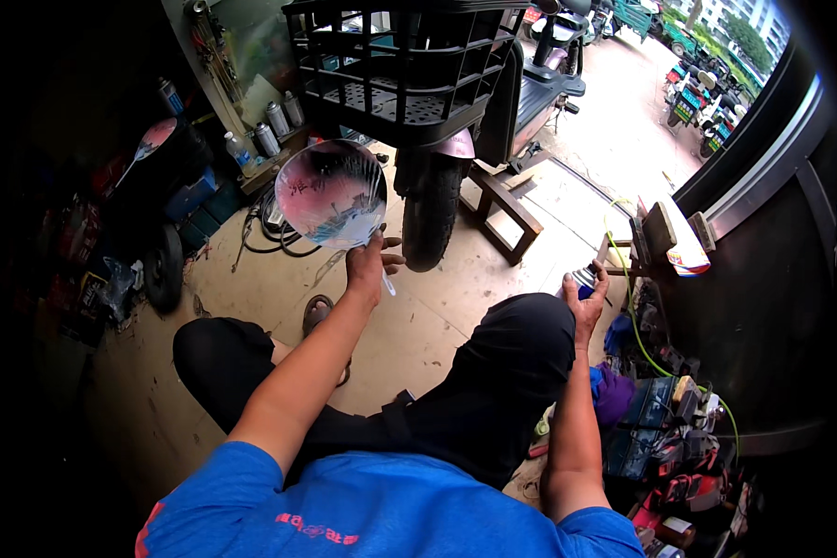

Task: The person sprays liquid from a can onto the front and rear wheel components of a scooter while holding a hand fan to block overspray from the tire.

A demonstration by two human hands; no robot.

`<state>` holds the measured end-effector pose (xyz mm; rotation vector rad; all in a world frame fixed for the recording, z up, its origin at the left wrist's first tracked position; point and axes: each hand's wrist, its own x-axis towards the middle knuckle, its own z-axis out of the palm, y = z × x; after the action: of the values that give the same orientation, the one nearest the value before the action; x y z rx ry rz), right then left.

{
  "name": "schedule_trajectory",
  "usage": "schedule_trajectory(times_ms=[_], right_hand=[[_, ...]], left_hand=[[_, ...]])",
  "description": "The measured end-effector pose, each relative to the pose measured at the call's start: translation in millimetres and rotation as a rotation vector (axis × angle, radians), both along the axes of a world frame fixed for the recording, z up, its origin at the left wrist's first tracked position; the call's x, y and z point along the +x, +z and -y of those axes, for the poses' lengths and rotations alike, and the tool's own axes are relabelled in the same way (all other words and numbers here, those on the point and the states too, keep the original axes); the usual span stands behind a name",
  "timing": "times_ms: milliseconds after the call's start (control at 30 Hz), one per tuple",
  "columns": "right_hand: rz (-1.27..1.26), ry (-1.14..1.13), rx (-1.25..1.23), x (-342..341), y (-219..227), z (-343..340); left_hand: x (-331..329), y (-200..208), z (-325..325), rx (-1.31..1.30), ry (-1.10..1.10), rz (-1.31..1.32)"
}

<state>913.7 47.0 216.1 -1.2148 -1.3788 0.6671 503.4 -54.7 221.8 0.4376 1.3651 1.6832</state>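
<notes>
Holds a round hand fan [330, 191] face-up in the left hand [370, 265], gripping it where disc meets handle, apparently to leave the printed face uncovered. Has it just left of the front tyre [430, 219] and below the black basket [403, 93], above the tiled floor [428, 321]. Curls the right hand [586, 312], well apart from the left and just past the right knee [539, 321], around a blue can [584, 277], or something much like one; too small to be sure. Farther out, finds an angled frame [516, 249] standing right of the tyre, perhaps as a prop, and spray cans [277, 119] grouped at the left, likely for easy reach. Sees dark characters on the fan's pink print and wears pink lettering [318, 530] on a blue shirt [372, 507]; makes out no label on the can.
</notes>
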Motion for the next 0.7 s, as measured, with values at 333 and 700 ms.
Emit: schedule_trajectory(times_ms=[333,700], right_hand=[[0.016,0.024,0.268,-21.2,75.0,-7.5],[0.493,0.614,0.566,-151.1,188.5,4.4]], left_hand=[[-120.1,47.2,4.0,-0.226,0.071,-0.311],[-233.7,8.6,-89.2,-0.314,-0.122,-0.464]])
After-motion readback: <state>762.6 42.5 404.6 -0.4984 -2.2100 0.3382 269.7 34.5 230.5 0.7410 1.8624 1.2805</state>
